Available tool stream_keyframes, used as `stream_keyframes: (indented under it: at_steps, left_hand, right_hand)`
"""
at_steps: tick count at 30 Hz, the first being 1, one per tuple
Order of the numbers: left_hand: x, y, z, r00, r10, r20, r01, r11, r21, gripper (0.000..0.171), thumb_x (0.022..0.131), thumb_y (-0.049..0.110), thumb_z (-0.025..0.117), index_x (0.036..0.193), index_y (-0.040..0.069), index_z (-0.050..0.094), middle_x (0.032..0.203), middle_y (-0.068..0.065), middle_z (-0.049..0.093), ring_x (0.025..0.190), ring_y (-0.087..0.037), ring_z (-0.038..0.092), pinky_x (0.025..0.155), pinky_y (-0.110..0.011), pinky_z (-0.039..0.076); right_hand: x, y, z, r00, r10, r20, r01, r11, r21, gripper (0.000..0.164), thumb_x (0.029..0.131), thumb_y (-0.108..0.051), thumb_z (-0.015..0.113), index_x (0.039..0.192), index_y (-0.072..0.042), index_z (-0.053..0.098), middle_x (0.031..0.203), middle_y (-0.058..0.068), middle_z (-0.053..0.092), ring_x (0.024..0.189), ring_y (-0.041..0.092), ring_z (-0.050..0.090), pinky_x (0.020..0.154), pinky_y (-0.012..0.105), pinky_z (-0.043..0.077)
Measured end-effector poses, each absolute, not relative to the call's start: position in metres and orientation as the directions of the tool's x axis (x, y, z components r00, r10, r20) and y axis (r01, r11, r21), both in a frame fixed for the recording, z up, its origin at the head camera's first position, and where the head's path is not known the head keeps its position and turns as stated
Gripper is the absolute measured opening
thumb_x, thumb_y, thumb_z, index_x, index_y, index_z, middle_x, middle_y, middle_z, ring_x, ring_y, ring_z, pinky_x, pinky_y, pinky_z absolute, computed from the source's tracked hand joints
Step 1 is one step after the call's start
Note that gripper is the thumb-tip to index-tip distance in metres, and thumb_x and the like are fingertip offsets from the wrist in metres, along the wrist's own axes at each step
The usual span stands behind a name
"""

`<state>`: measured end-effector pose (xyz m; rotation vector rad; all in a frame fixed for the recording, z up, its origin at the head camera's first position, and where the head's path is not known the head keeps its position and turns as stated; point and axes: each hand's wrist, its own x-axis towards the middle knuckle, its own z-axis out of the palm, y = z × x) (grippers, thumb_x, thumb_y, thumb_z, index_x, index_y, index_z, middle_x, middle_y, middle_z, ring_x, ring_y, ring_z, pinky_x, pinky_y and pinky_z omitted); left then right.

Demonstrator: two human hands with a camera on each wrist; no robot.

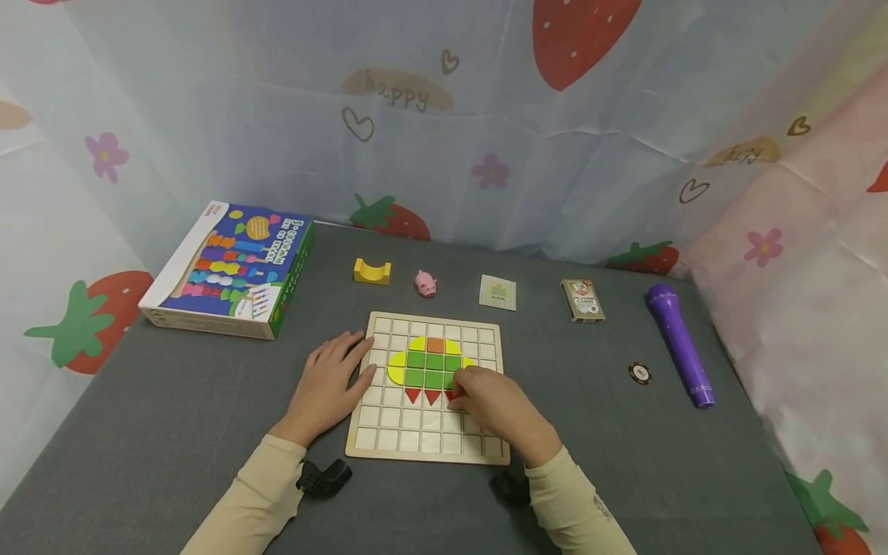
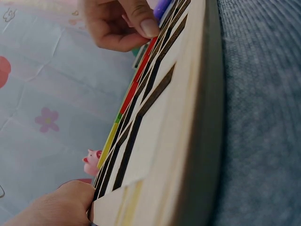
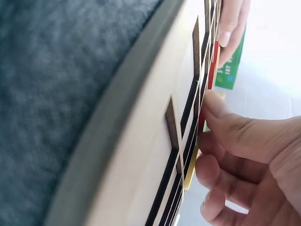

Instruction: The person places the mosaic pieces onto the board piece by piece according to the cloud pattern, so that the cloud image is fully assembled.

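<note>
A pale wooden grid board (image 1: pixel 430 456) lies flat on the table. On it, green square tiles (image 1: pixel 434 361) form a block, with rounded yellow tiles (image 1: pixel 395 368) around it, an orange square tile (image 1: pixel 435 344) on top and red triangle tiles (image 1: pixel 433 397) along the bottom. The right hand (image 1: pixel 502 405) has thumb and index finger at the right end of the red row, pinching a red triangle tile (image 3: pixel 202 117) that its fingers partly cover. Spread over the board's left edge, the left hand (image 1: pixel 329 385) rests with relaxed fingers, its fingertips on the rim.
Behind the board stand a yellow curved block (image 1: pixel 372 272), a pink pig figure (image 1: pixel 426 284), a small pattern card (image 1: pixel 498 293) and a card box (image 1: pixel 583 301). A game box (image 1: pixel 229 270) lies at left. To the right are a round chip (image 1: pixel 640 373) and a purple microphone-shaped toy (image 1: pixel 681 344).
</note>
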<state>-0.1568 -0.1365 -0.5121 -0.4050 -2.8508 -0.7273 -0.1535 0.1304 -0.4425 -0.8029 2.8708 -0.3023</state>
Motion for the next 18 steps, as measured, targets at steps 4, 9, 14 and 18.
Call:
stream_keyframes:
  at_steps: [4, 9, 14, 18]
  left_hand:
    - [-0.157, -0.136, -0.512, -0.949, 0.217, 0.228, 0.299, 0.846, 0.440, 0.054, 0.097, 0.040, 0.052, 0.145, 0.016, 0.045, 0.148, -0.011, 0.042, 0.138, -0.031, 0.034, 0.113, -0.056, 0.022]
    - [-0.158, -0.136, -0.510, -0.947, 0.217, 0.236, 0.304, 0.843, 0.445, 0.053, 0.097, 0.039, 0.052, 0.144, 0.016, 0.045, 0.147, -0.011, 0.042, 0.138, -0.031, 0.034, 0.113, -0.056, 0.022]
    - [-0.157, -0.136, -0.511, -0.947, 0.220, 0.235, 0.307, 0.839, 0.449, 0.053, 0.097, 0.039, 0.052, 0.144, 0.016, 0.045, 0.147, -0.011, 0.043, 0.138, -0.031, 0.035, 0.112, -0.056, 0.023]
    - [-0.154, -0.135, -0.511, -0.950, 0.209, 0.234, 0.300, 0.826, 0.478, 0.052, 0.098, 0.041, 0.051, 0.144, 0.017, 0.046, 0.147, -0.011, 0.043, 0.137, -0.031, 0.035, 0.112, -0.056, 0.023]
  right_hand:
    - [-0.155, 0.129, -0.444, -0.824, -0.561, -0.081, -0.530, 0.814, -0.237, 0.011, 0.087, -0.021, 0.072, 0.085, -0.016, 0.062, 0.078, -0.007, 0.056, 0.069, 0.008, 0.048, 0.063, 0.022, 0.045]
    - [-0.156, 0.128, -0.443, -0.814, -0.575, -0.079, -0.542, 0.801, -0.254, 0.009, 0.088, -0.020, 0.071, 0.086, -0.015, 0.063, 0.079, -0.007, 0.057, 0.071, 0.007, 0.049, 0.065, 0.022, 0.047]
    - [-0.155, 0.138, -0.441, -0.823, -0.565, -0.063, -0.518, 0.791, -0.326, 0.009, 0.087, -0.021, 0.071, 0.089, -0.015, 0.064, 0.081, -0.007, 0.058, 0.071, 0.008, 0.050, 0.065, 0.023, 0.047]
    - [-0.156, 0.154, -0.436, -0.844, -0.536, 0.014, -0.506, 0.788, -0.351, 0.012, 0.087, -0.021, 0.071, 0.092, -0.013, 0.064, 0.084, -0.005, 0.057, 0.073, 0.009, 0.052, 0.066, 0.026, 0.048]
